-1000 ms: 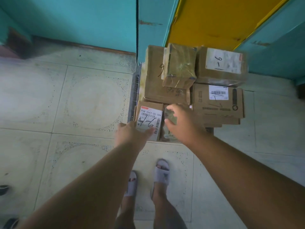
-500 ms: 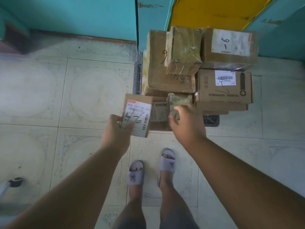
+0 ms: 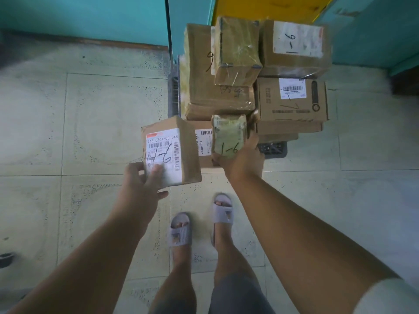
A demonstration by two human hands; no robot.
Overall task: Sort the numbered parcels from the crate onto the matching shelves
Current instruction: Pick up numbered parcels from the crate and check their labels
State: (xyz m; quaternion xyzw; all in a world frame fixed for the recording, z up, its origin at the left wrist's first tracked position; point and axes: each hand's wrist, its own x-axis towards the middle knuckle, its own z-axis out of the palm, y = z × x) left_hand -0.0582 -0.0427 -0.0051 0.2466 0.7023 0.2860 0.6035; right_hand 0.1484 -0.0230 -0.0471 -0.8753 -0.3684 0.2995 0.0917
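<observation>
My left hand [image 3: 142,180] grips a brown cardboard parcel [image 3: 181,150] with a white label marked "1-6", lifted off the pile and held above the floor. My right hand [image 3: 242,159] holds a small tape-wrapped parcel [image 3: 229,137], also marked "1-6", from below, just in front of the crate. The dark plastic crate [image 3: 273,149] is mostly hidden under a heap of brown parcels. Among them are a box labelled "1-6" [image 3: 297,46] at the back right, a box marked "1-7" [image 3: 292,98], and a large box marked "6" [image 3: 204,69].
Teal walls [image 3: 90,17] and a yellow panel [image 3: 260,7] stand behind the crate. A pale tiled floor [image 3: 79,121] spreads left and right. My feet in grey slippers [image 3: 199,223] stand just before the pile. A dark object [image 3: 6,259] lies at the left edge.
Both hands have lifted their parcels up and toward me, off the pile. The small parcel's "1-6" mark now faces the camera, and the view has tilted down.
</observation>
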